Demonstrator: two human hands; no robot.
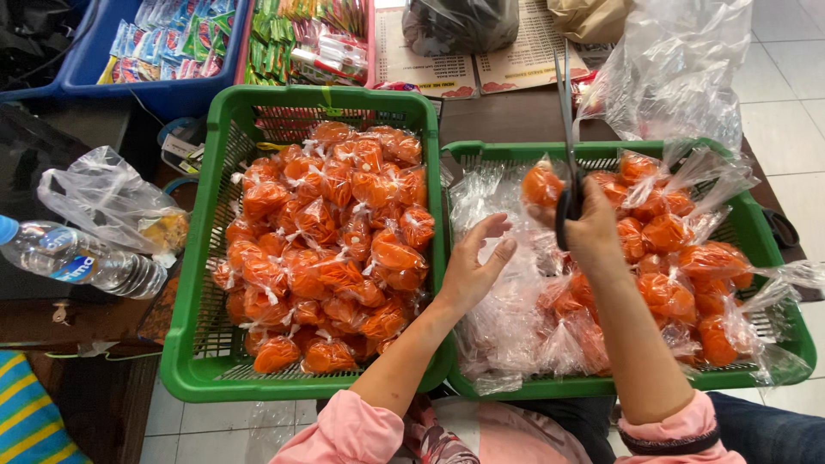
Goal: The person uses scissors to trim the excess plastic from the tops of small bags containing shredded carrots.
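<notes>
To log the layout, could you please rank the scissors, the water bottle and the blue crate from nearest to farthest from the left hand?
1. Scissors, just right of the left hand.
2. Water bottle, far left.
3. Blue crate, top left corner.

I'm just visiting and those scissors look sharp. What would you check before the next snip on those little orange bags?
1. Scissors held firmly in the right hand: ok, fingers are in the black handles and the blades point up and away.
2. Left hand away from the blades: ok, it hovers open over the plastic in the right basket, lower than the blades.
3. Whether a bag sits between the blades: cannot tell; they look closed.
4. Space left in the left basket for trimmed bags: ok, its near corner shows bare mesh.
5. Untrimmed bags within reach: ok, they lie beside the right hand.
</notes>
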